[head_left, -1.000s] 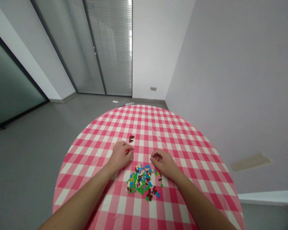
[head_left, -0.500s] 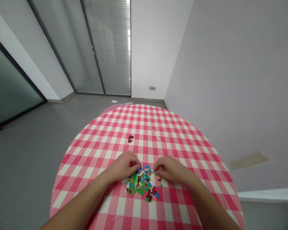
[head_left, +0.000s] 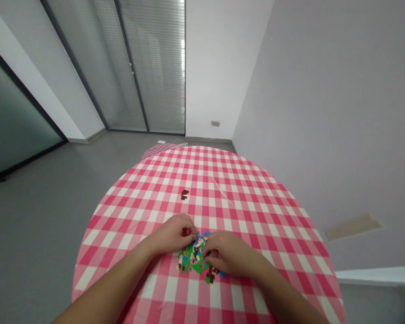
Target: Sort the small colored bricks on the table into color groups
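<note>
A pile of small building bricks [head_left: 193, 257] in green, blue, brown, white and yellow lies on the checked tablecloth near me. My left hand [head_left: 178, 231] rests at the pile's upper left edge, thumb and fingertips closed; whatever they hold is too small to make out. Over the pile's right side is my right hand [head_left: 224, 252], its fingers curled down among the bricks and hiding part of them. I cannot tell whether a brick is pinched there. Beyond my left hand lies a small cluster of dark brown bricks [head_left: 184, 195], apart from the pile.
The round table [head_left: 256, 193] wears a red and white checked cloth. Past its far edge, a white power strip and cable [head_left: 182, 144] lie on the floor. A grey wall [head_left: 324, 112] rises on the right, and glass partitions [head_left: 148, 67] stand behind.
My right hand has moved left and towards me, from the pile's right edge to over its bricks. The left hand has stayed nearly in place.
</note>
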Action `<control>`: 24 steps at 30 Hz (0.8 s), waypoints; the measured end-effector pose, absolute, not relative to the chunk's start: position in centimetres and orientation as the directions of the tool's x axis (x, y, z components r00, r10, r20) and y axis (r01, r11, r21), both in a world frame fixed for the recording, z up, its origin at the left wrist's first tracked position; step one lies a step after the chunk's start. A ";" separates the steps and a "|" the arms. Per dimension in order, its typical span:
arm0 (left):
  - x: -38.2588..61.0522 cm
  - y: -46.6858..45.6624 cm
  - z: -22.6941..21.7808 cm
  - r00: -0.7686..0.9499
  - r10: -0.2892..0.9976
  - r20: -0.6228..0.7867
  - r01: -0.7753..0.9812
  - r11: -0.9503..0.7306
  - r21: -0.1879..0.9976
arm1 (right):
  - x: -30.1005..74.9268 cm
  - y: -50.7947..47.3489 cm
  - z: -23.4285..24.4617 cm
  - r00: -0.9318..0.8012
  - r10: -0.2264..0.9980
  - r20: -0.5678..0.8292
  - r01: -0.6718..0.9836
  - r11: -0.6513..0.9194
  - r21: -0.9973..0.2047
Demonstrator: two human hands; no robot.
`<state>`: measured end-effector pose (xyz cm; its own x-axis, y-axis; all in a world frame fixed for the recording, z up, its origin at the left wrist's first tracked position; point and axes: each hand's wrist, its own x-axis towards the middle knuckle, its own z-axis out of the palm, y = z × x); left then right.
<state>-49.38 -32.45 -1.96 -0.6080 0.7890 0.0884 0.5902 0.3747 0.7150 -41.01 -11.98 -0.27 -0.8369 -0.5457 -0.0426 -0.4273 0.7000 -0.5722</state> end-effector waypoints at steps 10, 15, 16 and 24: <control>-49.6 -33.0 -1.4 -0.576 0.816 0.053 0.564 0.350 0.748 | -39.9 -14.8 -1.1 -0.786 -0.616 -0.049 -0.550 0.734 -0.400; -50.0 -32.9 -1.9 -0.581 0.813 0.036 0.557 0.365 0.746 | -39.6 -15.1 -0.9 -0.781 -0.615 -0.106 -0.554 0.762 -0.335; -50.0 -32.9 -2.0 -0.583 0.812 0.035 0.556 0.367 0.746 | -39.6 -15.0 -0.9 -0.777 -0.617 -0.126 -0.555 0.765 -0.326; -50.0 -32.9 -2.1 -0.584 0.811 0.028 0.532 0.356 0.768 | -39.6 -15.2 -0.6 -0.775 -0.604 -0.185 -0.537 0.785 -0.309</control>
<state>-50.03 -32.87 -2.14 -0.5843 0.8110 0.0283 0.5317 0.3563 0.7683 -39.55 -15.24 -0.60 -0.7753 -0.6040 -0.1847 -0.5374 0.7845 -0.3094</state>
